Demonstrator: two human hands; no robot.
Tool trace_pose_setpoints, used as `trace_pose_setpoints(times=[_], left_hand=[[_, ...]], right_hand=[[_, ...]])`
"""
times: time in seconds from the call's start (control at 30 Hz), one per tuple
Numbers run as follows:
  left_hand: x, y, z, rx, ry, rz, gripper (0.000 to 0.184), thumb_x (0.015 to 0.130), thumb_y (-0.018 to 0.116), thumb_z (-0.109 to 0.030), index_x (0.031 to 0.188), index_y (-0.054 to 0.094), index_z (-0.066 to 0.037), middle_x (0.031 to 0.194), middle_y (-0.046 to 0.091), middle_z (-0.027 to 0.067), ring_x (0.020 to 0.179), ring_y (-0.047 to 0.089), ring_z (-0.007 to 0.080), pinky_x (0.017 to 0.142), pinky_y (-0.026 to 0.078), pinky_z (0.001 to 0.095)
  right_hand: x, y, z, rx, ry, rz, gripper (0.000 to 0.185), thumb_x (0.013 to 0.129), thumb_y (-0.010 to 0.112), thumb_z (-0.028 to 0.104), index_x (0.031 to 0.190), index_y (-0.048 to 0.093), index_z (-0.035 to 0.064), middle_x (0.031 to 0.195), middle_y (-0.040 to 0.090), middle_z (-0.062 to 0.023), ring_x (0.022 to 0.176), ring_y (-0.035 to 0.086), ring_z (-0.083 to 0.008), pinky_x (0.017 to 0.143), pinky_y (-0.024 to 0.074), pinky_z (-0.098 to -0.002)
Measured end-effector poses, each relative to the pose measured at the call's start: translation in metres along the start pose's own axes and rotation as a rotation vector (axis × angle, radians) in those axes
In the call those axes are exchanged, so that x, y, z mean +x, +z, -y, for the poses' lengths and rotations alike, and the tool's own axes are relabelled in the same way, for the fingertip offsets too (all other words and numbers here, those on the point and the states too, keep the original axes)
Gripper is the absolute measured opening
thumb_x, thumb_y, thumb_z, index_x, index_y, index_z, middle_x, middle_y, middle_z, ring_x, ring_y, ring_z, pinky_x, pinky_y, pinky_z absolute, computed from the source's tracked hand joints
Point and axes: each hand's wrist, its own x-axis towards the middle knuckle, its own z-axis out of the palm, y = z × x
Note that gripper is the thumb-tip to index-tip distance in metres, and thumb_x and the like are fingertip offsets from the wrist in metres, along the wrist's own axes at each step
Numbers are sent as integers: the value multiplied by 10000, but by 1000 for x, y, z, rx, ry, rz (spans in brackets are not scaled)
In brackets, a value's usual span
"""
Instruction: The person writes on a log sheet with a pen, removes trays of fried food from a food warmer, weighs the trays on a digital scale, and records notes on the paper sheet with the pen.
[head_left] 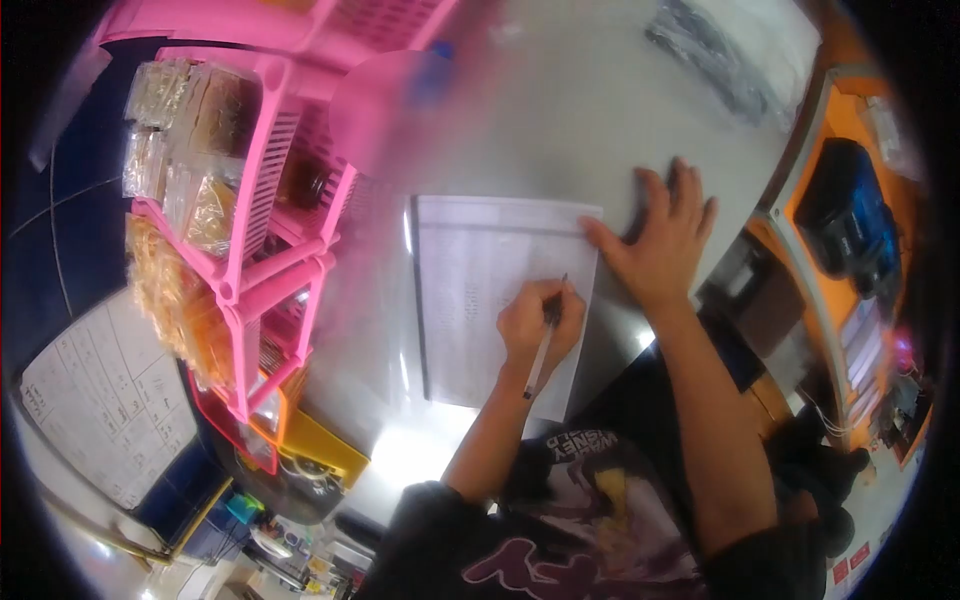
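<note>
My left hand is closed around a pen with a clear barrel and a dark grip. It rests on the right half of a white sheet with a ruled, printed layout and small writing too fine to read. The pen's tip points up and away, close to the paper; I cannot tell whether it touches. My right hand lies palm down with fingers spread, its thumb at the sheet's upper right corner and the other fingers on the grey tabletop.
At the left stands a pink plastic rack holding clear-wrapped packets. A clear plastic bag with dark contents lies at the far right of the table. An orange shelf holds a black and blue object. A written chart is lower left.
</note>
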Motion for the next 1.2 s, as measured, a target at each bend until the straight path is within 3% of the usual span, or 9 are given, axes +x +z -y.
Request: trace_pose_setpoints(times=[0.13, 0.27, 0.5, 0.73, 1.2], left_hand=[[-9, -12, 15, -208, -69, -57, 147, 887, 715, -46, 917, 574, -15, 762, 691, 100, 628, 663, 126, 585, 537, 265], [-5, -44, 19, -180, -128, -135, 163, 914, 693, -48, 941, 533, -33, 834, 689, 113, 681, 673, 131, 601, 536, 252], [8, -54, 47, -114, -223, -280, 180, 940, 683, -116, 963, 538, -12, 776, 677, 98, 665, 665, 123, 583, 519, 248], [14, -52, 44, -145, -241, -272, 220, 955, 673, -170, 986, 547, 8, 753, 668, 91, 656, 660, 125, 575, 517, 244], [13, -49, 48, -107, -227, -312, 204, 953, 669, -163, 978, 547, -2, 765, 673, 92, 650, 653, 119, 556, 526, 252]], right_hand=[[1, -1, 1, 4, 6, 1, 867, 720, 725, 694, 1356, 532, 137, 1519, 346, -241, 1465, 255, -398, 1175, 91, -631], [-3, 0, 0, -19, 5, 3, 798, 777, 685, 670, 1355, 533, 142, 1523, 345, -233, 1469, 252, -390, 1180, 89, -623], [-3, 5, -1, -21, -5, -33, 732, 823, 648, 646, 1342, 541, 142, 1514, 368, -224, 1467, 263, -383, 1180, 99, -620], [-4, 6, -1, -52, 7, -18, 732, 846, 610, 663, 1361, 532, 148, 1517, 362, -224, 1477, 243, -378, 1190, 81, -604], [-3, 3, 2, -32, 24, -26, 742, 805, 674, 646, 1347, 538, 157, 1518, 356, -212, 1465, 263, -375, 1182, 98, -614]])
